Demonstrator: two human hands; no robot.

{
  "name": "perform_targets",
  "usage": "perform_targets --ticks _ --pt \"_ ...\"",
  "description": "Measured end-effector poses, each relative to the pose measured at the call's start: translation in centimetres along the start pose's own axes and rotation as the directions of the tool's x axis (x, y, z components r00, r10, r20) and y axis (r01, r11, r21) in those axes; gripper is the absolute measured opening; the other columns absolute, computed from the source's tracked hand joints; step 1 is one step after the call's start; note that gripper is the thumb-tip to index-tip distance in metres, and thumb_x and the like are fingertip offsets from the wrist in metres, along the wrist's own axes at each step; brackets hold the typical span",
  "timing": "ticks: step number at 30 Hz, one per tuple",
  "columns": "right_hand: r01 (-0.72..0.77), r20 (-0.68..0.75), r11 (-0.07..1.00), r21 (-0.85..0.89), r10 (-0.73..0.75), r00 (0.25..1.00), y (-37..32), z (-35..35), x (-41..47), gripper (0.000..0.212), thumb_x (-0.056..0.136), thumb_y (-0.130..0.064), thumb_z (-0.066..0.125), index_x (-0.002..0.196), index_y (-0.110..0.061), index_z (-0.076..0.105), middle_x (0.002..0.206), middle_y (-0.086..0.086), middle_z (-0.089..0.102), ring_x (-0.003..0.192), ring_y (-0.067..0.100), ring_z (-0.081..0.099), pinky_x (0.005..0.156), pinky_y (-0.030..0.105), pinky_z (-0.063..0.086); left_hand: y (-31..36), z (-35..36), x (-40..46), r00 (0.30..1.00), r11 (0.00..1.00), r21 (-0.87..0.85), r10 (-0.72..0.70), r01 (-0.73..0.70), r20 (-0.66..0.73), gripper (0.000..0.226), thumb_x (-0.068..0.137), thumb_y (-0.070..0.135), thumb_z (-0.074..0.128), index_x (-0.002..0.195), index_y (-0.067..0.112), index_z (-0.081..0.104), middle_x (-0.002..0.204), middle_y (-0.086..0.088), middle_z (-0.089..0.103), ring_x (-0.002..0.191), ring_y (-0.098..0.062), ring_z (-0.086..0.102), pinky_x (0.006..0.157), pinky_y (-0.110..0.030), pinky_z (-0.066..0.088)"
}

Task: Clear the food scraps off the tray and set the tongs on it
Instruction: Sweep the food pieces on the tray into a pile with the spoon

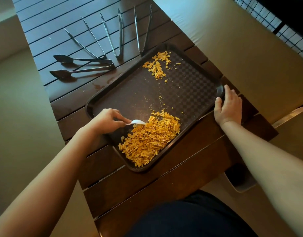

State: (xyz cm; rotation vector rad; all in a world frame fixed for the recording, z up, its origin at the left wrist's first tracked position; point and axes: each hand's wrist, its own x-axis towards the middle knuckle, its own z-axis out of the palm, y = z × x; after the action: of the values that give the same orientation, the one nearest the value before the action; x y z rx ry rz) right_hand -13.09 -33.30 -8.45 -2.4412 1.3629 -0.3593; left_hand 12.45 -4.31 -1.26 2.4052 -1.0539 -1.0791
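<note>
A dark brown tray [126, 93] lies at an angle on a slatted wooden table. A big heap of orange chip scraps [150, 137] covers its near corner, and a smaller scatter of scraps [157, 65] lies near its far corner. My left hand [106, 120] pinches a white plastic spoon [138, 122] whose bowl touches the edge of the big heap. My right hand [227, 105] rests against the tray's right rim, thumb on the rim. Several metal tongs [111, 35] lie fanned out on the table beyond the tray, and black-tipped tongs [82, 65] lie to their left.
The dark slatted table [147, 189] is narrow, with pale floor on both sides. A bin [239, 178] with a dark inside sits below the table's right edge, under my right forearm. A wire fence [267, 16] runs along the far right.
</note>
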Motion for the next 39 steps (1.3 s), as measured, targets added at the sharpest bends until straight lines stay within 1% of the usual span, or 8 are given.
perform_targets --ticks 4,8,12,19,24,31,34,39 --pt "-0.004 0.006 1.0 -0.002 0.004 1.0 -0.1 0.0 -0.1 0.062 0.093 -0.043 0.024 0.146 -0.011 0.029 0.149 0.012 0.035 0.14 0.028 0.027 0.116 0.043 0.018 2.3 0.1 1.4 0.979 0.991 -0.108 0.058 -0.08 -0.196 0.02 0.089 0.019 0.06 0.106 0.028 0.067 0.088 0.004 0.053 0.073 -0.007 0.048 0.063 -0.019 0.04" --pt "-0.006 0.01 1.0 0.0 0.006 1.0 -0.2 -0.1 -0.1 0.063 0.092 -0.043 0.023 0.146 -0.011 0.029 0.149 0.012 0.035 0.141 0.028 0.026 0.115 0.042 0.017 4.6 1.1 4.7 0.942 0.985 -0.161 -0.001 -0.056 -0.335 0.025 0.091 0.019 0.057 0.115 0.021 0.066 0.097 -0.002 0.054 0.078 -0.008 0.047 0.065 -0.017 0.037" --pt "-0.008 0.007 1.0 0.002 0.008 1.0 -0.2 -0.1 -0.1 0.062 0.092 -0.043 0.024 0.146 -0.011 0.03 0.149 0.012 0.035 0.14 0.028 0.027 0.115 0.042 0.018 5.7 1.9 6.4 0.968 0.991 -0.131 -0.001 -0.033 -0.249 0.028 0.093 0.021 0.055 0.119 0.022 0.064 0.1 -0.002 0.052 0.077 -0.007 0.048 0.059 -0.013 0.037" --pt "-0.012 0.01 1.0 0.005 0.012 1.0 -0.1 -0.1 0.0 0.063 0.091 -0.043 0.024 0.145 -0.011 0.03 0.149 0.013 0.036 0.14 0.028 0.028 0.116 0.043 0.019 8.8 3.8 6.3 0.967 0.958 0.133 0.256 -0.253 -0.005 0.024 0.09 0.028 0.059 0.113 0.03 0.067 0.094 0.004 0.05 0.085 -0.011 0.049 0.072 -0.025 0.042" --pt "-0.005 0.004 1.0 0.005 0.005 1.0 -0.1 -0.1 0.0 0.064 0.091 -0.043 0.024 0.145 -0.01 0.031 0.148 0.014 0.037 0.139 0.03 0.029 0.116 0.044 0.02 7.5 3.3 5.1 0.958 0.938 0.198 0.272 -0.284 0.088 0.02 0.086 0.032 0.063 0.103 0.03 0.071 0.096 0.003 0.055 0.088 -0.014 0.054 0.081 -0.037 0.049" --pt "-0.007 0.007 1.0 0.011 0.007 1.0 -0.2 -0.2 -0.1 0.064 0.091 -0.043 0.024 0.145 -0.01 0.03 0.148 0.014 0.036 0.139 0.03 0.028 0.115 0.046 0.021 3.7 1.4 2.8 0.985 0.971 0.167 0.164 -0.17 0.052 0.019 0.085 0.03 0.065 0.102 0.028 0.072 0.094 0.0 0.057 0.086 -0.015 0.055 0.076 -0.036 0.048" --pt "-0.005 0.0 1.0 0.011 0.005 1.0 -0.3 -0.2 -0.1 0.063 0.092 -0.043 0.025 0.145 -0.01 0.031 0.148 0.014 0.037 0.139 0.03 0.029 0.115 0.046 0.023 3.1 1.2 2.4 0.988 0.982 0.107 0.153 -0.154 0.023 0.02 0.086 0.025 0.064 0.105 0.028 0.07 0.09 0.002 0.054 0.079 -0.011 0.051 0.07 -0.027 0.045" --pt "-0.004 0.001 1.0 0.01 0.004 1.0 -0.3 -0.2 -0.1 0.062 0.092 -0.043 0.025 0.145 -0.01 0.031 0.147 0.014 0.037 0.139 0.03 0.029 0.115 0.046 0.023 3.9 0.7 4.4 0.959 0.992 -0.045 0.105 -0.121 -0.263 0.025 0.089 0.023 0.06 0.113 0.025 0.066 0.09 0.001 0.051 0.078 -0.009 0.047 0.066 -0.021 0.039"
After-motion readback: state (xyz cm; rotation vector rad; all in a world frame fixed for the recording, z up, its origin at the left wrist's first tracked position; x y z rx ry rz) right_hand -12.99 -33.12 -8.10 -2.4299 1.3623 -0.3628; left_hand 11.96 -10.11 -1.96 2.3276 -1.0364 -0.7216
